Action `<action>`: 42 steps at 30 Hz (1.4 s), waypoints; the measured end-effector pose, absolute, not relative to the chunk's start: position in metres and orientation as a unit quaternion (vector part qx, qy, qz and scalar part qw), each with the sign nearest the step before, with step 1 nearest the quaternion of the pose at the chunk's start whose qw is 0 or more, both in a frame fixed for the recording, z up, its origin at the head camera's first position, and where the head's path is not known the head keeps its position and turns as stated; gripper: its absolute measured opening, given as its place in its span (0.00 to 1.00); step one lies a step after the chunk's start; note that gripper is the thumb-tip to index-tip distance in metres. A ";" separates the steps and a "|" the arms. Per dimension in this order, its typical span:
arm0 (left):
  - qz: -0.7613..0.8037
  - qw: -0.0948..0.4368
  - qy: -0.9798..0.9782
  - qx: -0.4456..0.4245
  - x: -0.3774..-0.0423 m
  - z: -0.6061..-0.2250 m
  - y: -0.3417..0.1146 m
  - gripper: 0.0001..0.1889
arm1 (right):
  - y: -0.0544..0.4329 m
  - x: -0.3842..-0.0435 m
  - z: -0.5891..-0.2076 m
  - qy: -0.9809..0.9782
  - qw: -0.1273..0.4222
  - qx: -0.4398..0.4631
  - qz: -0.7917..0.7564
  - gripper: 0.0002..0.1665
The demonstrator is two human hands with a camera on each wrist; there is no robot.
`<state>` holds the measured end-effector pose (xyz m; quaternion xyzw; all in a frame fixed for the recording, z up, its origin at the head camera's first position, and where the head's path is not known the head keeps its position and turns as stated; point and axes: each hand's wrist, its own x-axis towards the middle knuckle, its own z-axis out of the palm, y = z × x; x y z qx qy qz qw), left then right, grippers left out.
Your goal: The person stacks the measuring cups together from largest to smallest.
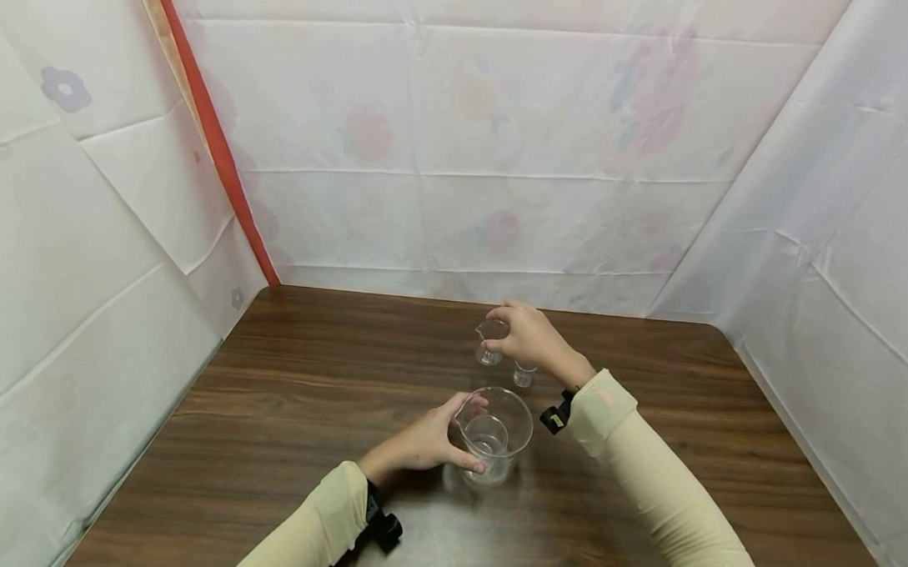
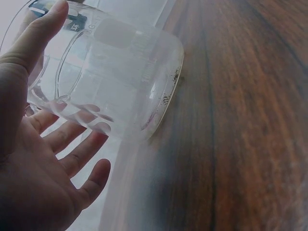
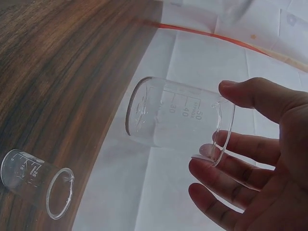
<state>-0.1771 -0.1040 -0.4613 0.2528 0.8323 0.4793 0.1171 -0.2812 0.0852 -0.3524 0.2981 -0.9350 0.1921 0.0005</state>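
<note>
Near the middle of the table, a large clear glass beaker (image 1: 519, 457) stands upright with a smaller glass beaker (image 1: 487, 436) nested inside it. My left hand (image 1: 428, 439) grips the large beaker's left side, thumb in front and fingers behind; in the left wrist view the large beaker (image 2: 130, 82) has its base on the wood. Farther back, my right hand (image 1: 529, 334) pinches a 50-marked beaker (image 3: 178, 113) near its rim, thumb on one side and fingers on the other. That beaker appears raised off the table. A tiny 25-marked beaker (image 3: 36, 178) stands just below the right hand.
The dark wooden table (image 1: 270, 394) has rounded back corners. White patterned sheets (image 1: 459, 133) hang behind it and on both sides, with a red strip (image 1: 211, 133) at the back left. Each wrist wears a small black camera (image 1: 556, 414).
</note>
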 end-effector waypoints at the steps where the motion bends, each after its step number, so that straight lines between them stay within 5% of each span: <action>1: 0.479 0.118 0.833 0.252 -0.177 -0.461 -0.104 0.44 | 0.085 -0.281 -0.352 -0.935 0.002 0.299 0.192 0.26; 42: 0.486 0.118 0.828 0.252 -0.176 -0.461 -0.105 0.45 | 0.096 -0.260 -0.331 -0.920 0.028 0.335 0.203 0.25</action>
